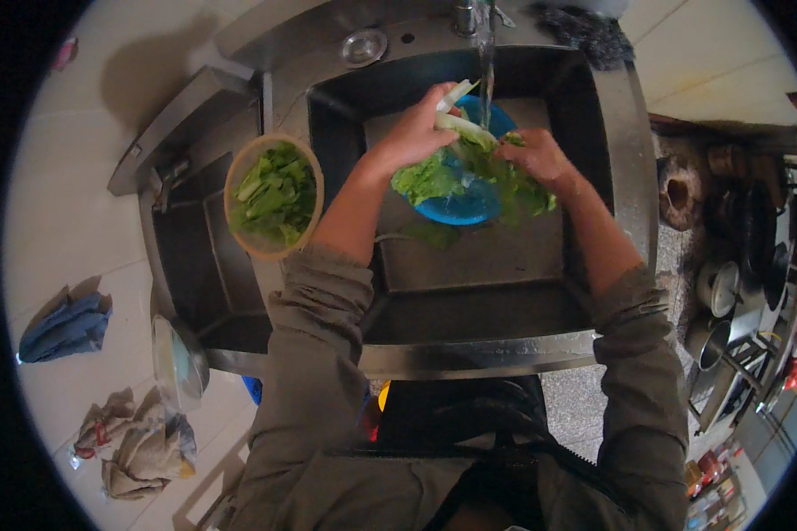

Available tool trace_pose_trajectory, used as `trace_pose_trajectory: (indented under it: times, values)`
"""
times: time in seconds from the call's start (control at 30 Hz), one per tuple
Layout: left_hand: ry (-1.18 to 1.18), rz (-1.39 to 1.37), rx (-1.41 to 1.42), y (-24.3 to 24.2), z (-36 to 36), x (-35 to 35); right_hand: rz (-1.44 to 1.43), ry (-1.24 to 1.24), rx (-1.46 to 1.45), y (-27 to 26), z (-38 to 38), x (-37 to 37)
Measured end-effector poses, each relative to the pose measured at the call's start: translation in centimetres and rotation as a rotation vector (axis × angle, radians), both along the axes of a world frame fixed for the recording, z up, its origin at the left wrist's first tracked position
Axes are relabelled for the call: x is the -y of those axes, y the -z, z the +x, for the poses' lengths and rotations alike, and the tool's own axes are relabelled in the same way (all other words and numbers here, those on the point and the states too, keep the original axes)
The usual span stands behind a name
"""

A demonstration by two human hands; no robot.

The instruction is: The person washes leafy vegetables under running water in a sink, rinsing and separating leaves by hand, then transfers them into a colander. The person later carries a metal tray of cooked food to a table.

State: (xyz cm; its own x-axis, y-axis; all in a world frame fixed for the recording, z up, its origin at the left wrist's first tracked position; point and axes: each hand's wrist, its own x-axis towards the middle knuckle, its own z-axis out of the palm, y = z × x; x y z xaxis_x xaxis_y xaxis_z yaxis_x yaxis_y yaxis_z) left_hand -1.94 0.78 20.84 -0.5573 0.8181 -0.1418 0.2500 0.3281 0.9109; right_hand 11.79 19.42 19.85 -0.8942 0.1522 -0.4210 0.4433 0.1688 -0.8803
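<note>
Pale stalks of leafy green lettuce (468, 128) are gripped in my left hand (415, 126), above a blue plastic basin (461, 211). My right hand (538, 154) pinches the leaves on the other side, and a leafy part hangs below it. Between my hands, a stream of water (487, 73) falls from the faucet (465, 18) onto the greens. The basin sits in the large dark sink (471, 259), partly hidden by leaves. A loose green leaf (435, 233) lies near the basin's front edge.
Left of my left forearm, a round colander (231, 229) of cut greens rests on the divider beside a smaller sink basin (196, 265). A metal drain strainer (364, 48) lies on the back ledge. Pots (717, 289) stand at right; cloths (66, 326) hang at left.
</note>
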Motion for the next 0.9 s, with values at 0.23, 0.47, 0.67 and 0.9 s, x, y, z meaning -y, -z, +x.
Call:
trace_pose_trajectory:
  times: [0.23, 0.47, 0.67, 0.9]
  values:
    - [0.168, -0.181, -0.266, -0.9, -0.7, -2.0, 0.441, -0.279, -0.052, 0.0, -2.2, -4.9]
    - [0.227, -0.345, -0.581, -2.4, 2.0, -5.3, 0.161, -0.204, -0.083, 0.8, -0.5, -6.2]
    - [0.305, -0.425, -0.622, -2.2, 2.4, -5.3, -0.037, 0.031, 0.01, -0.1, 2.3, -5.8]
    - [0.083, -0.538, -0.508, -1.7, 1.1, -2.4, 0.212, 0.116, -0.231, 1.8, 1.8, 2.1]
